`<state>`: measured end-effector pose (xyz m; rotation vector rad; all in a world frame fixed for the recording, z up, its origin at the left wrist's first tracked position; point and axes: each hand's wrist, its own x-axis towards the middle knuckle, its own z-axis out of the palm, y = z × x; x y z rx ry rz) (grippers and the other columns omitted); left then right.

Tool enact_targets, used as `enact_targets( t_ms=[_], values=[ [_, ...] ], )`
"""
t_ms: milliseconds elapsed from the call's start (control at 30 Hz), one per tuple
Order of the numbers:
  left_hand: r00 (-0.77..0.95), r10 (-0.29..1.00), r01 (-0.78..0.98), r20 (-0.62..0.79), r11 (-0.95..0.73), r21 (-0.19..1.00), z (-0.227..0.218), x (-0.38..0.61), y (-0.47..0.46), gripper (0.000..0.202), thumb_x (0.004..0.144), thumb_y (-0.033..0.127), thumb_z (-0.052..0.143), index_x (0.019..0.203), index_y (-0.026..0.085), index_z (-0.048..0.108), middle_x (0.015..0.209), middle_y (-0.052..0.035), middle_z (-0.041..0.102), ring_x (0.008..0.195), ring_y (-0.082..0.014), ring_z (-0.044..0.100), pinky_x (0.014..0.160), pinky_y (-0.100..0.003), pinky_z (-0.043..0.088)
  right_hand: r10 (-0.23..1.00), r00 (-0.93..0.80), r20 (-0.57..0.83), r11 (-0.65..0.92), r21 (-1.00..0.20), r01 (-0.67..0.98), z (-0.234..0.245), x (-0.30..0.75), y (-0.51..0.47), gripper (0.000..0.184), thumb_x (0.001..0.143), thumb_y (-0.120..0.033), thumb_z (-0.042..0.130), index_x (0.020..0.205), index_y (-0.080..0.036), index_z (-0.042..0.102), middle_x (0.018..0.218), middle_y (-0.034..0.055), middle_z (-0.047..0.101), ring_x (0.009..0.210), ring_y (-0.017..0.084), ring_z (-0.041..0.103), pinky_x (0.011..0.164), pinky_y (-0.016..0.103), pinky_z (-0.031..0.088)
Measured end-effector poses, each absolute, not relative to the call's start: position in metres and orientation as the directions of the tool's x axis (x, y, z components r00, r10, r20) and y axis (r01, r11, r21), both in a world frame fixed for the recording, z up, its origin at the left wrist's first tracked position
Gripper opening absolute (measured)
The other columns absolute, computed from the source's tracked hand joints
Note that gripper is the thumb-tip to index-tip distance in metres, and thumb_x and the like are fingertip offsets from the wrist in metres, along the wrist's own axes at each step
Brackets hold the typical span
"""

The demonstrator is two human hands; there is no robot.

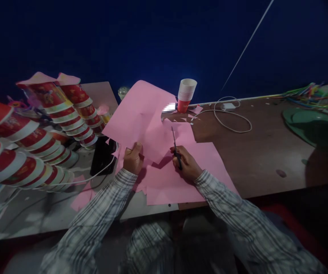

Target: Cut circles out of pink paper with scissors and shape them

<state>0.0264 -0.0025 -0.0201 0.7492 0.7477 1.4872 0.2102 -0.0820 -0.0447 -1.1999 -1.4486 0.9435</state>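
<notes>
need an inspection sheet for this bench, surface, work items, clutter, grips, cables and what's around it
Surface: brown tabletop at right, pale tabletop at left.
Work items: pink sheet raised at an angle; more pink sheets lie beneath; scissors, blades' opening unclear.
Clutter: pink scraps, red-and-white cup stack, several leaning printed cup stacks at left, green item at right, kind unclear.
Grips: left hand's grip closed on the raised sheet; right hand's grip closed on the scissors.
Cables: looped white cable with adapter at right; another white cable at left.
Surroundings: dark blue wall behind.
</notes>
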Motion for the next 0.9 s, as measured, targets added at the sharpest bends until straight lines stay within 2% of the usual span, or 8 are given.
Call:
enact_targets(
  t_ms=[100, 233, 500, 633, 767, 900],
  values=[
    [-0.020, 0.999, -0.578, 0.040, -0.044, 0.815, -0.020, 0.025, -0.002, 0.032, 0.062, 0.029, 0.083, 0.088, 0.021, 0.067, 0.084, 0.0005, 0.070, 0.097, -0.0174, 0.065, 0.094, -0.032, 0.050, 0.994, 0.007, 0.105, 0.104, -0.990, 0.093, -0.045, 0.209, -0.083, 0.033, 0.087, -0.033, 0.051, 0.118, -0.020, 0.048, 0.082, 0.0015, 0.051, 0.057, 0.010, 0.045, 0.046, 0.022, 0.040],
    [0.012, 0.997, -0.592, 0.082, -0.059, 0.804, -0.018, 0.024, 0.000, 0.031, 0.064, 0.028, 0.081, 0.090, 0.021, 0.068, 0.089, -0.0005, 0.071, 0.105, -0.0190, 0.064, 0.097, -0.034, 0.049, 0.999, 0.017, 0.051, 0.050, -0.998, 0.046, -0.046, 0.208, -0.083, 0.030, 0.086, -0.033, 0.054, 0.114, -0.021, 0.050, 0.079, -0.0008, 0.048, 0.052, 0.007, 0.041, 0.042, 0.019, 0.038],
    [-0.041, 0.992, -0.573, 0.118, -0.120, 0.810, -0.019, 0.019, 0.007, 0.039, 0.063, 0.028, 0.083, 0.100, 0.022, 0.069, 0.105, -0.0019, 0.072, 0.112, -0.0204, 0.061, 0.105, -0.035, 0.044, 0.993, 0.078, 0.094, 0.089, -0.994, 0.064, -0.042, 0.214, -0.083, 0.025, 0.082, -0.032, 0.059, 0.105, -0.020, 0.057, 0.091, 0.0029, 0.054, 0.049, 0.006, 0.046, 0.039, 0.021, 0.040],
    [-0.012, 0.988, -0.562, 0.152, -0.132, 0.816, -0.022, 0.017, 0.011, 0.046, 0.063, 0.030, 0.083, 0.106, 0.023, 0.068, 0.108, -0.0033, 0.072, 0.117, -0.0224, 0.060, 0.107, -0.036, 0.043, 0.983, 0.085, 0.165, 0.173, -0.979, -0.104, -0.040, 0.225, -0.080, 0.034, 0.078, -0.039, 0.065, 0.105, -0.019, 0.060, 0.089, 0.0031, 0.056, 0.053, 0.006, 0.047, 0.043, 0.022, 0.042],
    [0.018, 0.987, -0.513, 0.159, -0.127, 0.849, -0.028, 0.016, 0.013, 0.045, 0.062, 0.028, 0.082, 0.105, 0.022, 0.069, 0.102, -0.0032, 0.074, 0.113, -0.0229, 0.063, 0.105, -0.036, 0.044, 0.979, 0.041, 0.197, 0.201, -0.954, -0.224, -0.043, 0.242, -0.076, 0.044, 0.077, -0.050, 0.065, 0.107, -0.018, 0.064, 0.090, 0.0061, 0.059, 0.056, 0.009, 0.051, 0.044, 0.024, 0.043],
    [0.079, 0.989, -0.503, 0.123, -0.067, 0.862, -0.034, 0.014, 0.014, 0.038, 0.065, 0.027, 0.080, 0.101, 0.020, 0.071, 0.092, -0.0042, 0.075, 0.107, -0.0231, 0.065, 0.102, -0.037, 0.047, 0.976, -0.109, 0.191, 0.166, -0.966, -0.200, -0.042, 0.255, -0.075, 0.048, 0.074, -0.051, 0.070, 0.107, -0.016, 0.068, 0.087, 0.0063, 0.061, 0.059, 0.011, 0.052, 0.053, 0.027, 0.047]
  ],
)
